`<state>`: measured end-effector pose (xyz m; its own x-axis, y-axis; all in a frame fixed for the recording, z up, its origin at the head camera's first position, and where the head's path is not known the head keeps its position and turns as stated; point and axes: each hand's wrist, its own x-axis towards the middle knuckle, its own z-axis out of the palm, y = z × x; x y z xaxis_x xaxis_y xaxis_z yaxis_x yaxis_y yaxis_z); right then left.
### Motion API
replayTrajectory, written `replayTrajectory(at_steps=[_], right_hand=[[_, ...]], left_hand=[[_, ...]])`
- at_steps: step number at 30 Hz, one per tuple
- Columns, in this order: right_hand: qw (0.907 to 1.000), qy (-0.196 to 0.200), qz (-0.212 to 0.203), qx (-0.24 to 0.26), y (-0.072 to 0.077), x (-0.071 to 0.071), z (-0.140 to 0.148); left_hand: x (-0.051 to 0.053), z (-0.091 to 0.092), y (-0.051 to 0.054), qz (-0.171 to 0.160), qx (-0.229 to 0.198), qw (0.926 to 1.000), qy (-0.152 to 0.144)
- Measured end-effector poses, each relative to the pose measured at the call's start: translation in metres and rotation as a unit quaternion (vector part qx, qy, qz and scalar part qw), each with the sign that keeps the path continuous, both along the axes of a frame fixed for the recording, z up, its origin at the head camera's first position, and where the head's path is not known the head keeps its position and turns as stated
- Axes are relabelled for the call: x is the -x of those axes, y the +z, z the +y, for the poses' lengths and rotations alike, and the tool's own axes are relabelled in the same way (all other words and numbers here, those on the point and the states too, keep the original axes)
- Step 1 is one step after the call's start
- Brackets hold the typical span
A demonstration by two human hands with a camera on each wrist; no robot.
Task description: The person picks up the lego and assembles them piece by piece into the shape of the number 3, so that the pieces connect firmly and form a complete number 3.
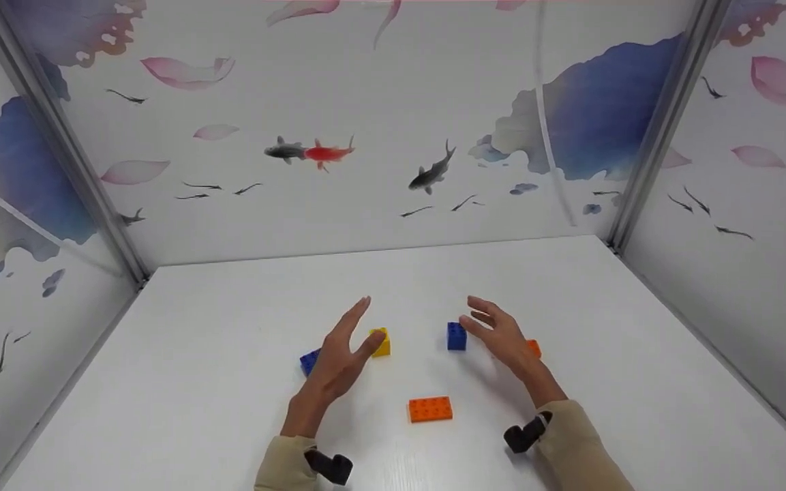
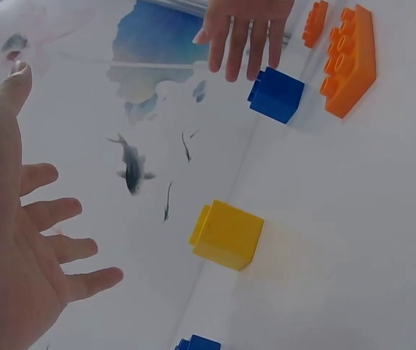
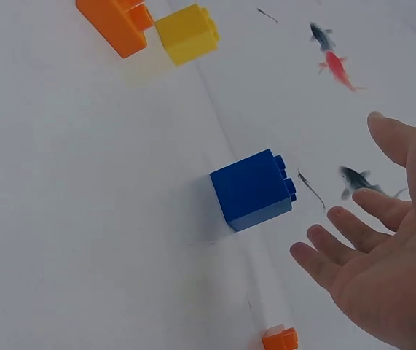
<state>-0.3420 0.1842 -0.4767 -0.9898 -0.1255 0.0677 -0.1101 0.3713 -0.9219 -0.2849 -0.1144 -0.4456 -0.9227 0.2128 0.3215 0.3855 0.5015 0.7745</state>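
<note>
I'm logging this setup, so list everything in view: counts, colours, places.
Table: 1, white, under the bricks
Yellow brick: 1, yellow, mid-table
Left blue brick: 1, blue, left of yellow
Right blue brick: 1, blue, right of yellow
Front orange brick: 1, orange, front centre
Right orange brick: 1, orange, rightmost
Wall panels: 3, white with painted fish and petals, back and sides
Corner posts: 2, grey, back corners
Left hand: 1, bare, over the table, holding nothing
Right hand: 1, bare, over the table, holding nothing
Sleeves: 2, beige, on forearms
Wrist cameras: 2, black, one per wrist
</note>
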Motion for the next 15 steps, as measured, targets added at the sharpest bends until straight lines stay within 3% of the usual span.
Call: replayTrajectory(at_steps=[7,15], right_hand=[[0.9989,-0.011,-0.030,0.034,-0.005,0.003,0.002],[0.9953,-0.001,-0.065,0.071,-0.011,0.005,0.004]], left_hand=[[-0.001,0.012,0.000,-0.018,-0.019,0.9992,-0.028],[-0.001,0.019,-0.014,-0.075,-0.015,0.9949,-0.066]])
